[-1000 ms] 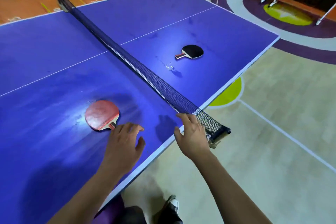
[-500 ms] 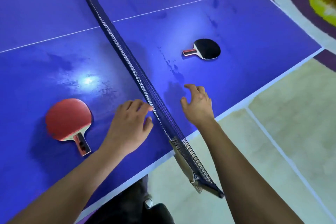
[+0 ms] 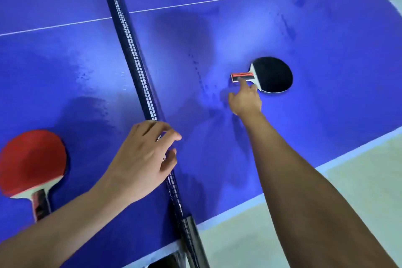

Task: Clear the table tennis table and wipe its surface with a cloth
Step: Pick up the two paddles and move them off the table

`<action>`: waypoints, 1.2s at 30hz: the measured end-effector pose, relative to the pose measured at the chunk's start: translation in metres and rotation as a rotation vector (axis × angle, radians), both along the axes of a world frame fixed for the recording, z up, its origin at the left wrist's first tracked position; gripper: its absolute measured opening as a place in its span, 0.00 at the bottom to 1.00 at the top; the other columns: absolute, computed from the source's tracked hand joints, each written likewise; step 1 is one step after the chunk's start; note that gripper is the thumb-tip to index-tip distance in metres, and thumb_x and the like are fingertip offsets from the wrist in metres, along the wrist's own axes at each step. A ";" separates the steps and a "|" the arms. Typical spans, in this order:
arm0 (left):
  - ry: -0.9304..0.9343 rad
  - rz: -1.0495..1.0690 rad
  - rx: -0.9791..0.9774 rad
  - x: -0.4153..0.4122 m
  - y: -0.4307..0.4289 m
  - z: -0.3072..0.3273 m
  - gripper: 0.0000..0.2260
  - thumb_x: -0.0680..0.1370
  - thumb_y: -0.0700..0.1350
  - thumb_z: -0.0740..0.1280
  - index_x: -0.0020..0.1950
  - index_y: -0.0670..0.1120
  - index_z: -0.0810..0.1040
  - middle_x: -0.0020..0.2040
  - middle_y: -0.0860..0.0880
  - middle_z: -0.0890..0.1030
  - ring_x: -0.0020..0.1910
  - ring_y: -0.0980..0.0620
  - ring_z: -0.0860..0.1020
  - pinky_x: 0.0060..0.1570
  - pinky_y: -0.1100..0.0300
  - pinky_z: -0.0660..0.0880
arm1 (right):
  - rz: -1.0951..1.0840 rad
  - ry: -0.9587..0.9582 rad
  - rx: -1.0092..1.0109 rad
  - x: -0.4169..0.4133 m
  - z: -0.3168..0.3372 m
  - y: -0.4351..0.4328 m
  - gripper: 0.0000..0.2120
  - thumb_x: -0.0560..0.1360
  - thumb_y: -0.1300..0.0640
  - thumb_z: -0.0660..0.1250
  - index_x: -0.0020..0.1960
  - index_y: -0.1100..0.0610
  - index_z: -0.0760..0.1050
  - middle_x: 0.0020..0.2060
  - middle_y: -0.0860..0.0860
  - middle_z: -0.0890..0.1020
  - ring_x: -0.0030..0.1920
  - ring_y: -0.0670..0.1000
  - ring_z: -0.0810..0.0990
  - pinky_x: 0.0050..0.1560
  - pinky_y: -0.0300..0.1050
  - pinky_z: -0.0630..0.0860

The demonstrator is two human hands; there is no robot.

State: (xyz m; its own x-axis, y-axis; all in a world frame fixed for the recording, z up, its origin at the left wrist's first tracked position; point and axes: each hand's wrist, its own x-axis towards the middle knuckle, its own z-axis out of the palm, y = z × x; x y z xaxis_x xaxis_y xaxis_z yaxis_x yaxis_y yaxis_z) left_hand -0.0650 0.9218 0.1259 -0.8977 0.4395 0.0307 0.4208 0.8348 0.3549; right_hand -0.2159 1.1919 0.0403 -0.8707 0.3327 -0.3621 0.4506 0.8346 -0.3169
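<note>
Head view: black paddle lies flat on the table, right of the net
Long axis: handle points left — toward the net, crosswise to the reaching arm
Right hand: nearer; forefinger on the handle, no grasp yet
Left hand: loosely curved at the net, holding nothing

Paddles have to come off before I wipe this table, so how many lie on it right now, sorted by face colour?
red paddle: 1
black paddle: 1
Total: 2
</note>
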 end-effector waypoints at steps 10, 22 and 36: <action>-0.076 0.089 -0.047 0.007 0.004 -0.016 0.12 0.74 0.41 0.73 0.57 0.47 0.81 0.54 0.52 0.80 0.55 0.45 0.77 0.57 0.49 0.75 | -0.059 0.018 0.104 -0.041 -0.042 0.019 0.19 0.84 0.46 0.54 0.72 0.51 0.68 0.68 0.63 0.68 0.66 0.65 0.72 0.67 0.56 0.68; -0.070 0.029 -0.039 0.037 0.012 -0.002 0.16 0.77 0.50 0.58 0.56 0.47 0.82 0.53 0.51 0.81 0.54 0.44 0.78 0.55 0.48 0.76 | -0.569 0.014 -0.012 0.109 -0.044 0.027 0.21 0.75 0.56 0.67 0.63 0.61 0.63 0.61 0.61 0.76 0.63 0.65 0.75 0.59 0.56 0.71; -0.089 0.116 -0.108 0.093 -0.021 -0.007 0.14 0.77 0.51 0.60 0.56 0.49 0.81 0.53 0.52 0.80 0.54 0.46 0.77 0.54 0.50 0.76 | -0.402 0.204 -0.273 0.175 -0.019 -0.014 0.13 0.84 0.45 0.58 0.55 0.54 0.59 0.48 0.55 0.78 0.43 0.63 0.77 0.42 0.51 0.68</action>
State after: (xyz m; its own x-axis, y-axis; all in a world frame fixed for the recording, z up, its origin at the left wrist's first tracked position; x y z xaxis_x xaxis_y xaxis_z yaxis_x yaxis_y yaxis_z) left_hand 0.0282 0.9010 0.1192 -0.9395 0.3297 -0.0926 0.2909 0.9111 0.2921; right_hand -0.0408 1.1777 0.0213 -0.7558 0.5720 -0.3187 0.6246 0.4837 -0.6131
